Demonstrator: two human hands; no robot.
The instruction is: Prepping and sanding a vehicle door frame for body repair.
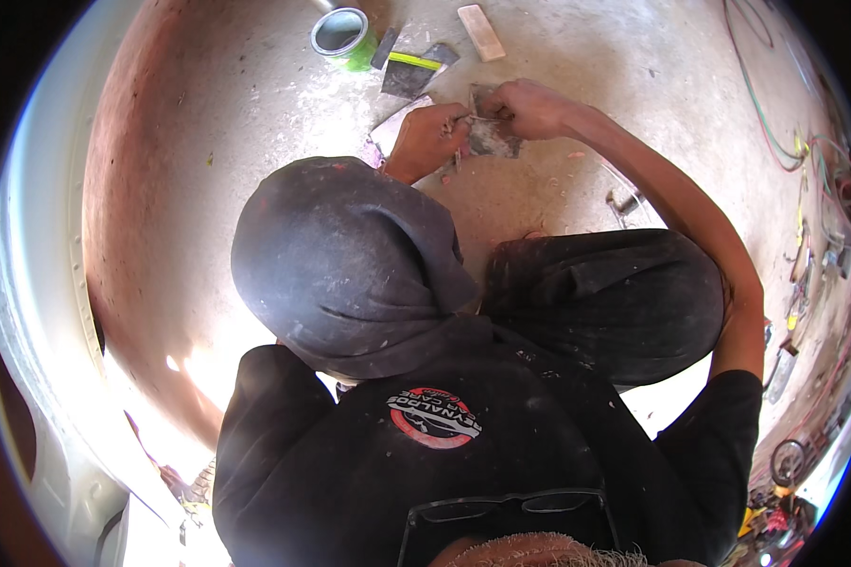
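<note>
My left hand [429,140] is closed, with its knuckles up, at the left edge of a grey, whitish-smeared flat piece [493,139]. What its fingers hold is hidden. My right hand [531,108] reaches in from the right, its bent fingers pinching the dark upper part of the same flat piece. I cannot tell whether it is a sheet or a thin plate. A pale flat sheet [388,129] lies on the floor beside my left hand. Just beyond it rests a dark flat spreader [408,79] with a yellow-green strip [414,60].
An open green can [341,40] stands at the far left of the hands. A tan oblong block [482,33] lies far ahead. Green and red hoses [764,128] and scattered tools [802,274] line the right side. A pale curved panel [43,312] rises at the left.
</note>
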